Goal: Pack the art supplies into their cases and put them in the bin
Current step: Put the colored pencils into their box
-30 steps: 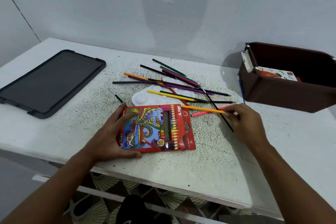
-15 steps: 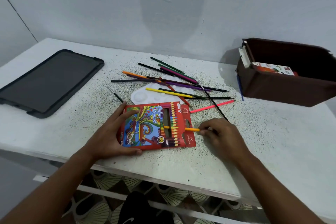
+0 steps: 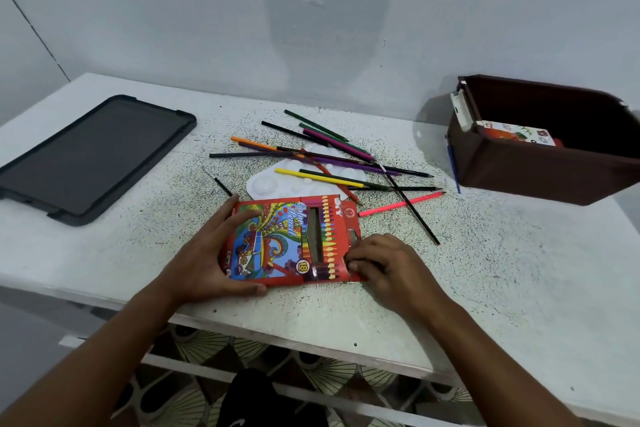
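Nearest the table's front edge point(image 3: 346, 329), the left hand point(image 3: 204, 260) lies on the red colour-pencil box point(image 3: 287, 239), thumb under its near edge and fingers spread along its left side, pinning it flat. The right hand point(image 3: 388, 267) sits at the box's open right end, fingers curled against the flap; whether they pinch a pencil there cannot be told. Being thin card, the box is light and likely to buckle or slide, so it is best held by its long edges with the mouth kept open. Beyond it lie the loose coloured pencils point(image 3: 332, 163), crossed over a white paint palette point(image 3: 277, 184), with a pink pencil point(image 3: 401, 204) just beside the box's far corner. They are stiff, slim and prone to roll; take each near mid-shaft. Farther left rests a black tablet point(image 3: 90, 156); far right, well apart, stands the brown bin point(image 3: 540, 166), already holding a printed box point(image 3: 516, 133).
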### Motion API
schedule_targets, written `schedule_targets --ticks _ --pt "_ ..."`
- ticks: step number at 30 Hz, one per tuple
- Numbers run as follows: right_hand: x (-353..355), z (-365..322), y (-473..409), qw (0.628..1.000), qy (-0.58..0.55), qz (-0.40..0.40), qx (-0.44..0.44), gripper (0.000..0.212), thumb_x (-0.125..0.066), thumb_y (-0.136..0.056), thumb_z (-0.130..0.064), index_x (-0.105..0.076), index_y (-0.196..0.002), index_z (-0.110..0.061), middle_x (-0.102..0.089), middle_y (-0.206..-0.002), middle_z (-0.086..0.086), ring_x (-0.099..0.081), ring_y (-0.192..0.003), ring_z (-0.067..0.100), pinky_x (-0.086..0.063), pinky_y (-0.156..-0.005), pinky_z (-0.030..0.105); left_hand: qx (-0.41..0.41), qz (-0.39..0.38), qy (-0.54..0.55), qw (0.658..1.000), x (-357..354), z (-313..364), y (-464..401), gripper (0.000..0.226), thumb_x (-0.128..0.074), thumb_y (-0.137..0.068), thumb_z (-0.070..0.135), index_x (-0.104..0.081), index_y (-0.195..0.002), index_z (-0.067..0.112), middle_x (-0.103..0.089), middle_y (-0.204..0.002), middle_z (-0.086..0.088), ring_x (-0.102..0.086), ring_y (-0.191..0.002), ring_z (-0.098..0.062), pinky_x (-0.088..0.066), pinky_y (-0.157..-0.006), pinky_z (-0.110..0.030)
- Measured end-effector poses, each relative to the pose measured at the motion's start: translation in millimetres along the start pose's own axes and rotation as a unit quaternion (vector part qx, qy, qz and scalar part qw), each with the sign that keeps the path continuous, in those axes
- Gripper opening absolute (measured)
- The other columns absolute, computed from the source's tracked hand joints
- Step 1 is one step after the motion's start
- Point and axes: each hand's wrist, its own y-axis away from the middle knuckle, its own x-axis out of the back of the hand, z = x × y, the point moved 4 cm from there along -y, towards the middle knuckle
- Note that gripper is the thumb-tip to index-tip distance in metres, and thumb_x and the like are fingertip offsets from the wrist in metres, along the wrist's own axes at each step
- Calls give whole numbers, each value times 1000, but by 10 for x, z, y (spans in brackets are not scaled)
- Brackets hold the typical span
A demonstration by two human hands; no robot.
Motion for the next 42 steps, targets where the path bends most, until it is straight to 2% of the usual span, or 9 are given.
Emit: schedule_targets --ticks 3,6,12,19,25,30,36,40,42 --pt "196 165 -103 997 10 47 -60 26 -57 -92 -9 -69 -111 -21 -65 -107 -7 -56 -100 13 -45 -83 27 1 1 3 1000 5 6 3 106 -80 -44 73 -31 -136 54 -4 -157 22 -28 -136 3 -49 -99 -37" --pt "349 431 -216 980 145 67 -119 35 -53 -92 -6 -64 -122 -20 -63 -117 1 -51 -106 26 -44 -82 34 5 -1 0 1000 -4 0 11 106 -79 -44 75 -30 -136 54 -4 -157 21 -27 -139 -2 -48 -100 -38" --pt "521 737 -290 951 248 115 -144 36 -56 -86 1 -64 -118 -11 -61 -121 12 -49 -110 36 -47 -87 47 4 1 -7 1000 -8 5 3 106 -77 -44 77 -27 -136 57 -4 -157 21 -27 -139 -4 -47 -100 -39" --pt "721 987 -315 935 284 124 -172 33 -58 -85 1 -68 -114 -11 -61 -115 13 -45 -107 39 -46 -85 46 7 1 1 1000 -2 7 4 107 -79 -43 75 -29 -136 56 -4 -157 24 -29 -139 -4 -48 -100 -38" --pt "805 939 -286 932 292 163 -137 9 -70 -82 -12 -71 -90 -16 -58 -96 11 -46 -93 36 -43 -71 42 6 2 0 1000 1 12 -1 106 -78 -43 77 -28 -135 58 -4 -157 23 -29 -139 -3 -49 -99 -37" --pt "805 906 -203 943 247 191 -111 11 -69 -85 -10 -69 -93 -18 -62 -95 9 -46 -91 34 -41 -74 40 8 1 -7 1000 -5 1 -2 105 -76 -44 78 -27 -135 59 -4 -157 21 -29 -139 -5 -48 -99 -38" --pt "826 842 -6 955 183 203 -117 18 -61 -89 -2 -66 -95 -18 -61 -88 6 -46 -85 32 -19 -65 28 7 3 -12 1000 -10 11 -1 104 -75 -44 78 -26 -134 60 -4 -158 20 -29 -138 -7 -46 -101 -35" --pt "898 820 96 946 159 233 -161 21 -58 -90 3 -66 -95 -15 -60 -81 11 -48 -80 35 -27 -66 32 10 3 -10 1000 -17 4 3 104 -76 -45 77 -27 -134 59 -4 -158 20 -26 -140 -7 -45 -102 -35" --pt "864 756 119 954 161 207 -146 21 -60 -87 4 -66 -93 -15 -60 -79 10 -50 -78 35 -28 -67 32 9 4 -12 1000 -21 6 1 105 -76 -45 77 -27 -136 58 -4 -158 20 -26 -140 -7 -45 -102 -36"
